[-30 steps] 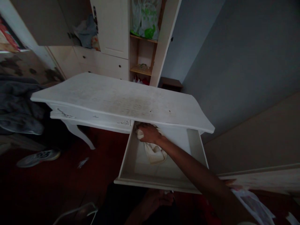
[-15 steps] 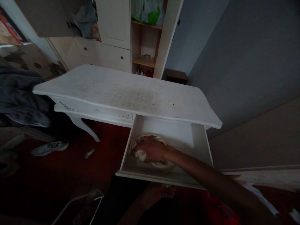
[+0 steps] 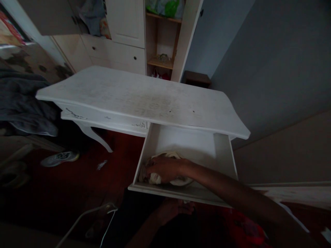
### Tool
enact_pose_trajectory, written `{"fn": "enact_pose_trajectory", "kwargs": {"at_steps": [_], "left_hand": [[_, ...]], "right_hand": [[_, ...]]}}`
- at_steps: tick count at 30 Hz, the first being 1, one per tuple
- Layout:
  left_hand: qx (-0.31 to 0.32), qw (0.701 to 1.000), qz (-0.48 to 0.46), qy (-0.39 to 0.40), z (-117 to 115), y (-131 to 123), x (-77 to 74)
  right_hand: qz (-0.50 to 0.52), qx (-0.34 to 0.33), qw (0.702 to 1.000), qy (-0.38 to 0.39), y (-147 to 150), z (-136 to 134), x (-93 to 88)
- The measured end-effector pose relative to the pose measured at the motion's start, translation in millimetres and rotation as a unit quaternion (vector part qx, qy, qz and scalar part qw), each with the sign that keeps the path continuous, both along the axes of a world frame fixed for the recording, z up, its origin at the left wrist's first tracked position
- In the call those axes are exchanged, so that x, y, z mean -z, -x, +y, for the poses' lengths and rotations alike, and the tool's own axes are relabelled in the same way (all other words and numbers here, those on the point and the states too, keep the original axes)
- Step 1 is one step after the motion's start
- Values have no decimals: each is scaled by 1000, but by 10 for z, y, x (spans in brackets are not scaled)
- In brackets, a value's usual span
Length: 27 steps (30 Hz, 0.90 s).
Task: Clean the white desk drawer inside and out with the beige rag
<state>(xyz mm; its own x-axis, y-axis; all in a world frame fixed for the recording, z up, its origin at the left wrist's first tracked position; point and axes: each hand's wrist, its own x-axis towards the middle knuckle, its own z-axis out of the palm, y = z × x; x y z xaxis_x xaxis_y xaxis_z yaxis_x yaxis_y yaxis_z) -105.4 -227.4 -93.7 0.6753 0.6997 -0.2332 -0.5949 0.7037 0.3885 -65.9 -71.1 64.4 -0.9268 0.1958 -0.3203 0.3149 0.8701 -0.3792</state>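
looks like the wiping-out-the-drawer step, tbh. the bare right hand (image 3: 165, 169) has a crumpled cream fabric cloth (image 3: 155, 178) bunched in its grip, down by the front left corner of the open off-white rectangular drawer (image 3: 186, 139) in the long white-painted table (image 3: 108, 88). the bare left hand (image 3: 172, 209) is below the drawer's front edge, too dark to tell if it's gripping anything. next move probably calls for firm pressure into that corner, then a sweep along the front edge
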Motion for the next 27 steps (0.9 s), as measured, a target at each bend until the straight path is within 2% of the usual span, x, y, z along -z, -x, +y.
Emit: {"fn": "enact_pose_trajectory", "kwargs": {"at_steps": [8, 13, 19, 23, 27], "left_hand": [[0, 1000, 13, -2, 16, 10, -36], [-9, 999, 38, -23, 9, 17, -60], [-14, 998, 47, -26, 25, 11, -97], [-16, 998, 54, -24, 37, 13, -134], [-20, 999, 45, -21, 31, 9, -105]], "right_hand": [[1, -11, 1000, 25, 16, 48, 7], [-14, 8, 998, 55, -113, 48, 36], [-31, 45, 995, 83, -542, -28, 38], [-68, 100, 987, 109, -881, -120, -30], [-86, 160, 974, 138, -1257, -190, -28]]}}
